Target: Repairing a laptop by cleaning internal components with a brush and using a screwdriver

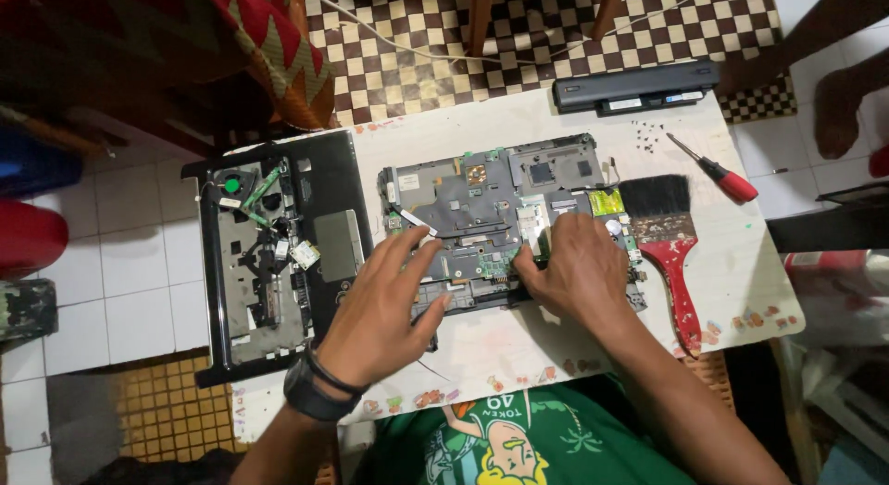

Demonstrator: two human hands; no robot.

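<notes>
Both hands worked on a laptop motherboard (482,207) lying mid-table.
The left hand (384,309) rested palm-down, fingers spread, on its front edge; the right hand (574,267) curled, fingertips pinching its lower edge.

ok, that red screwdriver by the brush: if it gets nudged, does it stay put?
Probably not: the screwdriver has a rounded red handle and lies flat on the table, so a sideways nudge would likely roll it. It looks small and light. It lies near the far edge, so it might drop off.
</notes>
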